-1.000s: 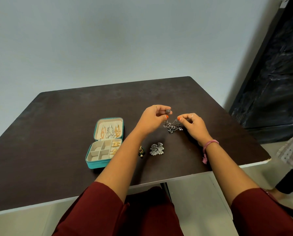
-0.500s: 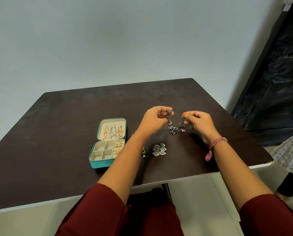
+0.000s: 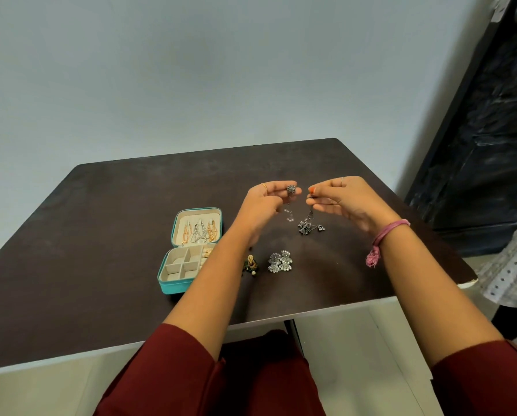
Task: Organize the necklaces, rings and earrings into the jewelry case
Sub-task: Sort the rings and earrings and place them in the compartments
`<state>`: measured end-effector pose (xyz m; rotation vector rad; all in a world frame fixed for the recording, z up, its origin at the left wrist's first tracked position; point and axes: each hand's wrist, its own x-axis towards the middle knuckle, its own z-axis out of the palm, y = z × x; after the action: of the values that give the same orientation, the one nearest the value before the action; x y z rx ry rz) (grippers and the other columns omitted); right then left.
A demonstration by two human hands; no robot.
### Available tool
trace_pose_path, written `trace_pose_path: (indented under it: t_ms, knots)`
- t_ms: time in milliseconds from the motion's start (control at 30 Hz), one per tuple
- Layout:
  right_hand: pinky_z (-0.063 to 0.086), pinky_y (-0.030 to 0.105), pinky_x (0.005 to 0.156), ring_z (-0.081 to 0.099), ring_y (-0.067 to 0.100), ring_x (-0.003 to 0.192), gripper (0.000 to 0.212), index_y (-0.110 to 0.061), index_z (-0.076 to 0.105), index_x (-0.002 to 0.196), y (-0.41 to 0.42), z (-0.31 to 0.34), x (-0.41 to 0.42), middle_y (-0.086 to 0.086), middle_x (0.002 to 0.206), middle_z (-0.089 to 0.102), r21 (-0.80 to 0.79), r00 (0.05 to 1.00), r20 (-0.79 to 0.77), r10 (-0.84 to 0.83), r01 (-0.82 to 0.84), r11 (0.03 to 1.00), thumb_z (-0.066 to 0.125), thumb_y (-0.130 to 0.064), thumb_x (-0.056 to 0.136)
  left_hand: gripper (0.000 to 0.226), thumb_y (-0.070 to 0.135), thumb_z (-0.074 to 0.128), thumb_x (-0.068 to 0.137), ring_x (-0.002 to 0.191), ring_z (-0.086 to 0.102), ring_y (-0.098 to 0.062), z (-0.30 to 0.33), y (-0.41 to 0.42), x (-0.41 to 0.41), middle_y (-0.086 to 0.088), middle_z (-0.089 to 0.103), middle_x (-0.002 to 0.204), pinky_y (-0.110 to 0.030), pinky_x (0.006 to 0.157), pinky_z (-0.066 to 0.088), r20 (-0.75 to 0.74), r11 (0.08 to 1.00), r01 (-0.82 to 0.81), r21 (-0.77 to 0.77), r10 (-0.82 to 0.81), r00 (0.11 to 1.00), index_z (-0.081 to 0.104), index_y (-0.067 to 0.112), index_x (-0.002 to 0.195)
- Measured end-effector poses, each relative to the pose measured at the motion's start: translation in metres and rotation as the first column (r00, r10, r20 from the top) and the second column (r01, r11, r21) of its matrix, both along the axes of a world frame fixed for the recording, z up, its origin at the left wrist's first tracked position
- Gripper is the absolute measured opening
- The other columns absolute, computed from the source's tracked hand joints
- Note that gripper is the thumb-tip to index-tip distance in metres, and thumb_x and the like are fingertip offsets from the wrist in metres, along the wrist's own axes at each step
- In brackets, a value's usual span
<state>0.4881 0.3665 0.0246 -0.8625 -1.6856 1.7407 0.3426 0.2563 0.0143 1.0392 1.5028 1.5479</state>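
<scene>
Separating two silver earrings, left hand pinching one, right hand pinching the other.
Case is partly filled; earrings on table remain.

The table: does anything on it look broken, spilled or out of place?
Nothing looks damaged. Silver fan earrings and a green-and-gold earring lie loose on the table beside the open jewelry case, not yet stored. The hands hold dangling silver pieces.
</scene>
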Motion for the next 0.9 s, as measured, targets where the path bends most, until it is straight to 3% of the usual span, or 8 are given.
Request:
trace_pose_path:
  t_ms: [100, 200, 267, 367, 500, 700, 833, 900]
  knots:
    - [0.057, 0.022, 0.073, 0.072, 0.016, 0.081, 0.010, -0.001, 0.069, 0.093, -0.002, 0.001, 0.002, 0.010, 0.082, 0.073, -0.007, 0.999, -0.024, 0.034, -0.034, 0.999, 0.069, -0.002, 0.082, 0.045, -0.013, 0.037, 0.082, 0.104, 0.066, -0.013, 0.001, -0.002, -0.001, 0.000, 0.073, 0.100, -0.024, 0.077, 0.043, 0.006, 1.000, 0.002, -0.011, -0.002, 1.000, 0.065, 0.019, 0.098]
    - [0.056, 0.022, 0.073, 0.072, 0.014, 0.081, 0.018, -0.004, 0.068, 0.095, -0.003, 0.001, 0.004, 0.006, 0.083, 0.073, 0.041, 0.999, -0.047, 0.010, -0.009, 0.999, 0.071, 0.003, 0.079, 0.030, -0.002, 0.048, 0.089, 0.095, 0.065, -0.004, 0.002, -0.004, 0.000, 0.005, 0.072, 0.096, -0.017, 0.075, 0.044, 0.005, 1.000, 0.001, -0.021, -0.001, 1.000, 0.065, 0.021, 0.098]
    - [0.057, 0.022, 0.071, 0.072, 0.013, 0.078, 0.018, -0.004, 0.068, 0.099, -0.004, -0.001, 0.005, 0.004, 0.083, 0.073, 0.064, 0.997, -0.069, -0.027, 0.031, 0.997, 0.070, -0.002, 0.081, 0.020, 0.005, 0.056, 0.091, 0.087, 0.062, -0.001, 0.000, -0.002, 0.001, 0.006, 0.071, 0.095, -0.011, 0.070, 0.044, -0.021, 1.000, -0.010, -0.028, 0.009, 1.000, 0.066, 0.017, 0.103]
    - [0.054, 0.016, 0.066, 0.069, 0.006, 0.075, 0.020, -0.012, 0.070, 0.103, -0.005, -0.003, 0.008, 0.000, 0.087, 0.072, 0.154, 0.995, -0.053, -0.085, 0.092, 0.984, 0.071, -0.015, 0.083, 0.024, 0.008, 0.059, 0.091, 0.078, 0.060, 0.001, -0.007, 0.004, 0.001, 0.003, 0.070, 0.095, -0.005, 0.061, 0.043, -0.059, 0.999, -0.034, -0.043, 0.031, 0.998, 0.065, 0.008, 0.114]
    - [0.044, 0.008, 0.057, 0.060, -0.003, 0.070, 0.019, -0.019, 0.070, 0.103, -0.004, -0.011, 0.010, -0.004, 0.085, 0.070, 0.291, 0.983, -0.064, -0.173, 0.184, 0.939, 0.071, -0.021, 0.084, 0.023, 0.002, 0.058, 0.091, 0.076, 0.060, -0.002, -0.013, 0.012, 0.003, -0.002, 0.069, 0.095, -0.005, 0.058, 0.043, -0.048, 0.997, -0.050, -0.067, 0.047, 0.998, 0.062, 0.004, 0.113]
    - [0.043, 0.007, 0.061, 0.059, -0.007, 0.070, 0.024, -0.013, 0.070, 0.107, 0.005, -0.032, 0.011, -0.003, 0.083, 0.067, 0.302, 0.960, -0.127, -0.248, 0.276, 0.913, 0.071, -0.019, 0.084, 0.022, -0.005, 0.058, 0.088, 0.075, 0.063, -0.005, -0.018, 0.024, 0.007, -0.008, 0.067, 0.097, -0.004, 0.055, 0.042, -0.051, 0.993, -0.090, -0.072, 0.086, 0.995, 0.061, 0.002, 0.108]
    - [0.046, 0.010, 0.070, 0.061, -0.005, 0.076, 0.022, -0.014, 0.070, 0.105, 0.009, -0.047, 0.011, -0.003, 0.084, 0.068, 0.269, 0.943, -0.201, -0.266, 0.315, 0.910, 0.071, -0.013, 0.084, 0.019, -0.006, 0.061, 0.086, 0.078, 0.064, -0.010, -0.023, 0.036, 0.007, -0.008, 0.067, 0.094, -0.008, 0.060, 0.045, -0.029, 0.993, -0.097, -0.064, 0.096, 0.995, 0.062, 0.007, 0.099]
    - [0.048, 0.012, 0.074, 0.063, 0.001, 0.081, 0.020, -0.017, 0.070, 0.103, 0.011, -0.055, 0.010, -0.001, 0.087, 0.069, 0.257, 0.931, -0.227, -0.285, 0.339, 0.905, 0.072, -0.013, 0.083, 0.017, -0.002, 0.066, 0.083, 0.084, 0.064, -0.015, -0.027, 0.043, 0.006, -0.008, 0.067, 0.093, -0.016, 0.070, 0.049, -0.040, 0.991, -0.117, -0.059, 0.115, 0.993, 0.064, 0.012, 0.092]
